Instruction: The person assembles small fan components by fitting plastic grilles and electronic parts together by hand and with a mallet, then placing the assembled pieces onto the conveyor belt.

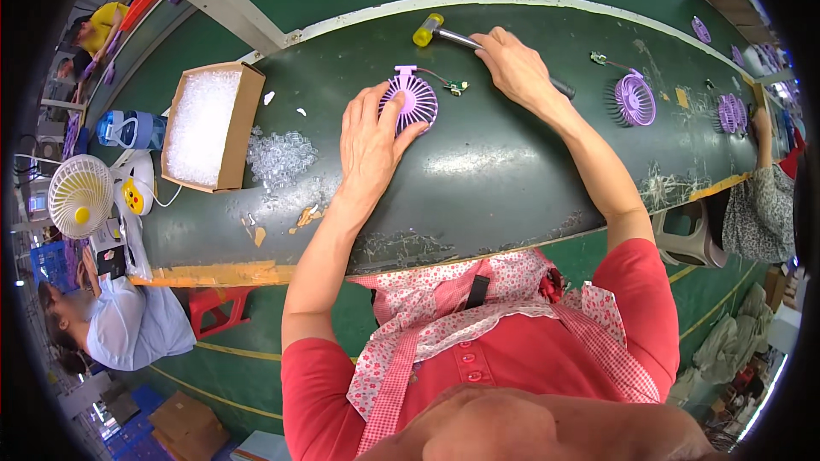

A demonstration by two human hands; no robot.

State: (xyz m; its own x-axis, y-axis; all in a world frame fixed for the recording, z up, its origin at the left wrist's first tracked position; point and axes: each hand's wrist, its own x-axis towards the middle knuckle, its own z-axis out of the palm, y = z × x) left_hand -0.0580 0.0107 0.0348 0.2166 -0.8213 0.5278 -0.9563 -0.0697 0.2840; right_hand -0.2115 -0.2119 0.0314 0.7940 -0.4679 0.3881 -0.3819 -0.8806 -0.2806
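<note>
On the dark green work surface, my left hand [369, 132] steadies a small purple fan head [418, 104], thumb and fingers on its round slatted grille. From the fan's upper end, a thin wire leads to a small circuit board [458, 87] lying to its right. My right hand [517, 72] is closed round the dark handle of a hammer [457, 37]. The yellow head of the hammer points left, beyond the fan. Part of the handle is hidden under the right hand, and its end shows past the wrist.
Left of my hands lie a pile of clear plastic pieces [280, 160] and a cardboard box [243, 124] full of them. A blue bottle [128, 131] and white desk fan [81, 196] stand farther left. More purple fans [635, 99] lie right, near a co-worker's arm [762, 132].
</note>
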